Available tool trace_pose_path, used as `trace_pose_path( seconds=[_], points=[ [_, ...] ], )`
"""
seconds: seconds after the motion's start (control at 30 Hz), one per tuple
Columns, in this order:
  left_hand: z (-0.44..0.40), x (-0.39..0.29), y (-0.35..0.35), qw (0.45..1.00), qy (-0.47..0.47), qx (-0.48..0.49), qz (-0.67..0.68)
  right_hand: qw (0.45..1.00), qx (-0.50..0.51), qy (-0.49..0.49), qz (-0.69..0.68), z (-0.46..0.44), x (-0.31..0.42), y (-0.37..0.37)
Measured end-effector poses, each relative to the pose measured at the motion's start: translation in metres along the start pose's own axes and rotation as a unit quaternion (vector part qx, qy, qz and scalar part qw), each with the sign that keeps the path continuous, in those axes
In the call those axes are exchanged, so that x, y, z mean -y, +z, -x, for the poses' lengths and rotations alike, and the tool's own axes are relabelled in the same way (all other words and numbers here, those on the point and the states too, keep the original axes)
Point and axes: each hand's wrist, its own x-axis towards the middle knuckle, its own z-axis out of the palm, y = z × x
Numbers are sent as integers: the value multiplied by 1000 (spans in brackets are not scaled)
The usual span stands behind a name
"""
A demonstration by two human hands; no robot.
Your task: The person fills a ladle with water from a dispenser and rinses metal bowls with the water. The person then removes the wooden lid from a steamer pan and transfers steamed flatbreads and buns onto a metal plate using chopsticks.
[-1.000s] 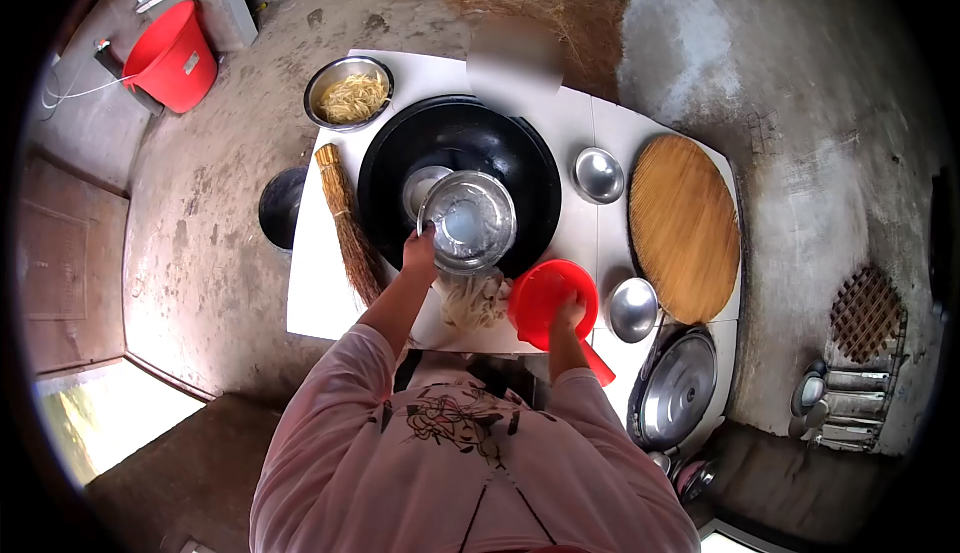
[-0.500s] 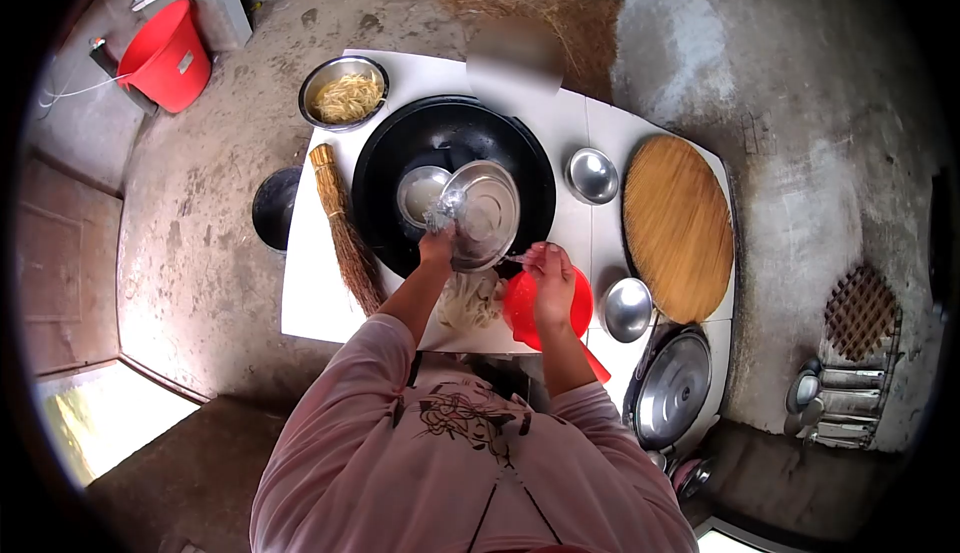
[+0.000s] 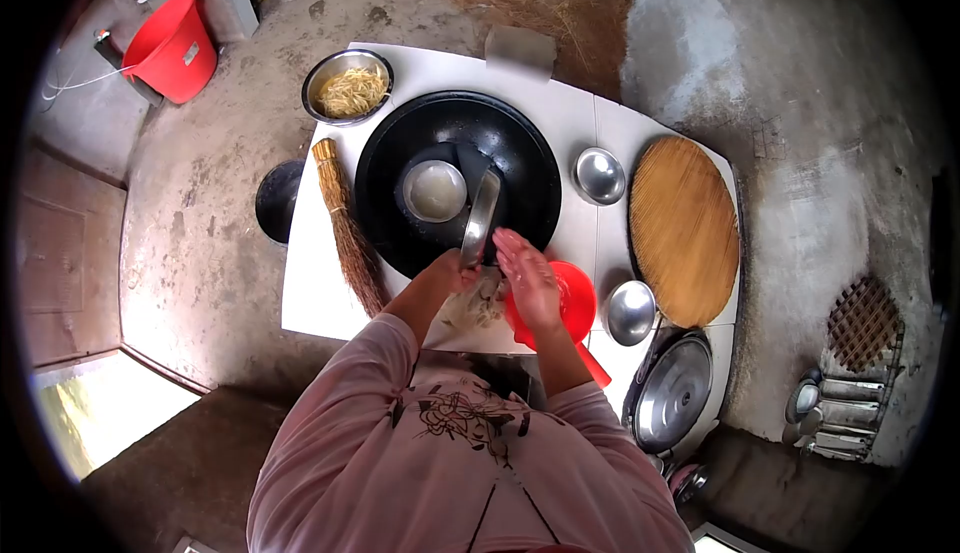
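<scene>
My left hand (image 3: 452, 275) grips the lower rim of a shiny metal basin (image 3: 484, 211), which is turned on its side and seen nearly edge-on over the black wok (image 3: 545, 193). Beside it my right hand (image 3: 530, 278) is raised, open, its fingers stretched out towards the basin and holding nothing. A smaller metal bowl (image 3: 435, 191) with something whitish in it stands inside the wok. Partly hidden below my right hand is a red plastic dipper (image 3: 576, 298) with its handle towards me. Pale slices or peels (image 3: 468, 311) lie between my forearms.
A bowl of pale shreds (image 3: 352, 91) sits at the far left corner, with a straw brush (image 3: 345, 228) nearer. To the right are two metal bowls (image 3: 600, 176) (image 3: 630, 313), a round woven board (image 3: 685, 233) and a metal lid (image 3: 673, 393). A red bucket (image 3: 172, 48) stands beyond.
The basin has turned from facing up to nearly edge-on, and my left hand has come closer to my body. My right hand has gone from pinched fingers to stretched ones, shifting slightly left.
</scene>
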Motion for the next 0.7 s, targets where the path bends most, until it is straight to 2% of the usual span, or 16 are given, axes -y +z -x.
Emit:
trace_pose_path(
  seconds=[0.03, 0.07, 0.1, 0.17, 0.2, 0.23, 0.27, 0.3, 0.33, 0.37, 0.43, 0.47, 0.6, 0.63, 0.67, 0.7],
  points=[
    [-17, 5, -7, 997, 29, 61, -42, 957, 36, -118, 264, -8, 2, 12],
    [-27, 11, -11, 987, 58, 122, -83, 831, 68, -223, 506, -16, 2, 20],
    [-29, 18, -8, 987, 58, 123, -84, 830, 66, -224, 507, -25, 0, 28],
    [-33, 35, -2, 872, 358, 252, -222, 688, -12, -354, 633, -44, -1, 39],
    [-25, 35, 3, 821, 425, 281, -256, 688, -12, -355, 633, -55, 2, 39],
    [-11, 35, 12, 766, 492, 304, -281, 740, -40, -319, 591, -68, 5, 37],
    [8, 31, 15, 892, 274, 325, -152, 787, -68, -282, 544, -79, 7, 34],
    [24, 28, 16, 947, 34, 318, -10, 838, -94, -201, 498, -89, 11, 28],
    [-7, 25, -9, 923, 13, 379, -62, 893, -102, -84, 431, -103, 8, 13],
    [7, 26, 1, 924, 12, 377, -65, 934, -79, -51, 344, -115, -2, -2],
    [48, 29, 34, 914, -78, 396, -36, 943, -99, 39, 315, -112, -9, -9],
    [42, 30, 31, 914, -99, 393, -28, 921, -100, 6, 377, -108, -17, -9],
    [38, 25, 24, 873, -61, 484, -1, 883, -81, -16, 462, -70, -49, -7],
    [37, 18, 14, 873, -68, 482, -5, 910, -77, 81, 399, -51, -40, 5],
    [30, 9, 2, 909, 7, 415, 25, 926, -75, 173, 328, -35, -29, 17],
    [25, 0, -5, 935, 74, 344, 48, 928, -95, 166, 321, -25, -28, 13]
  ],
)
